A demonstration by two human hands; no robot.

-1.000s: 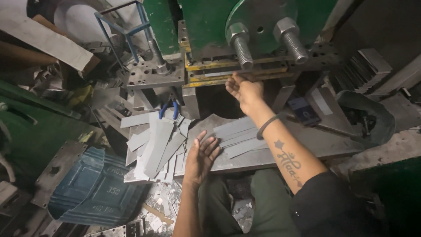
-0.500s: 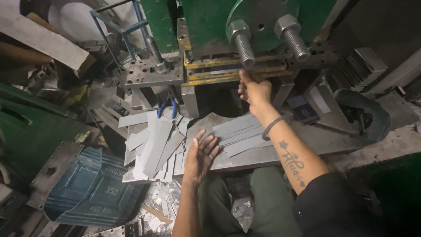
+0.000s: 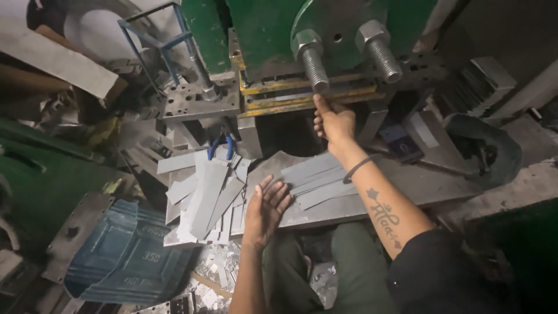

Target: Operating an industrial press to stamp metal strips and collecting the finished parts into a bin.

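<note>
Flat grey metal strips (image 3: 317,177) under spread left hand (image 3: 266,210); right hand (image 3: 333,122), grip unclear, at press slot.

Flat grey metal strips (image 3: 317,177) fanned on bench

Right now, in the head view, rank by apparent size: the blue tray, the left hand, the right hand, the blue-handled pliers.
1. Blue tray, clearly largest.
2. Left hand and right hand: left looks bigger, but it is flat, spread and nearer the camera, so unsure.
3. Pliers, only the handles show, smallest.
</note>
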